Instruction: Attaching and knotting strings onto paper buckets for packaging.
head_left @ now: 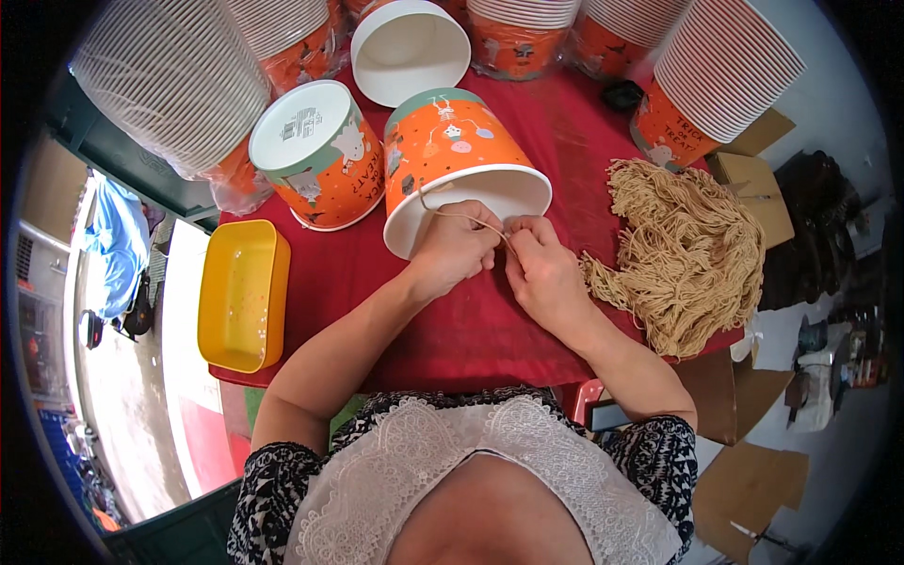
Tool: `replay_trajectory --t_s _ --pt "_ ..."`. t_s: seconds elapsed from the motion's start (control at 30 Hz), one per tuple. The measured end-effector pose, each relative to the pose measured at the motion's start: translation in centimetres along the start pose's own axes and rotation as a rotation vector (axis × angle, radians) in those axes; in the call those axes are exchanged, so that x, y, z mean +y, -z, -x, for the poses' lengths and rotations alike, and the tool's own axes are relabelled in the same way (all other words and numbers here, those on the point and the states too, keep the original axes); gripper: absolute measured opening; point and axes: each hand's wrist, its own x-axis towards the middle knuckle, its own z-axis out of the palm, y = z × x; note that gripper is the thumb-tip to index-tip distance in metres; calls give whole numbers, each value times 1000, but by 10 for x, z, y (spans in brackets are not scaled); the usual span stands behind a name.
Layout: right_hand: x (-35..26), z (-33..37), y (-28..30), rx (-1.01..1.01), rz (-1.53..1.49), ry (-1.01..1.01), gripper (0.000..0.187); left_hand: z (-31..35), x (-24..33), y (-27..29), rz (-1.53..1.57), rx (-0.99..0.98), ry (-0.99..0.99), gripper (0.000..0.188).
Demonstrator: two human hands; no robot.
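Observation:
An orange paper bucket (pixel 461 141) with a green base band and printed figures lies on its side, its white-rimmed mouth toward me. A thin tan cord (pixel 461 216) comes from the bucket's side near the rim and runs across to my fingers. My left hand (pixel 459 247) is closed on the cord at the bucket's mouth. Beside it, my right hand (pixel 541 273) pinches the cord too, fingertips close to the left ones. The cord's end is hidden in my fingers. To the right lies a big heap of matching tan cords (pixel 692 259).
A yellow plastic tub (pixel 243 297) sits at the left table edge. One bucket (pixel 325 160) stands upside down beside the worked one; another open bucket (pixel 411 54) lies behind. Tall nested bucket stacks (pixel 730 71) line the back of the red-covered table (pixel 424 344). Cardboard boxes (pixel 753 193) stand at the right.

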Motion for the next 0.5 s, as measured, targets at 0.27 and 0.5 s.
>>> replay_trajectory --t_s 0.27,0.5 --pt "2 -1 -4 -16 -84 -120 18 -1 -3 1 -33 1 3 8" --pt "10 0 -9 -18 -74 -157 17 3 4 -2 -47 6 -6 8"
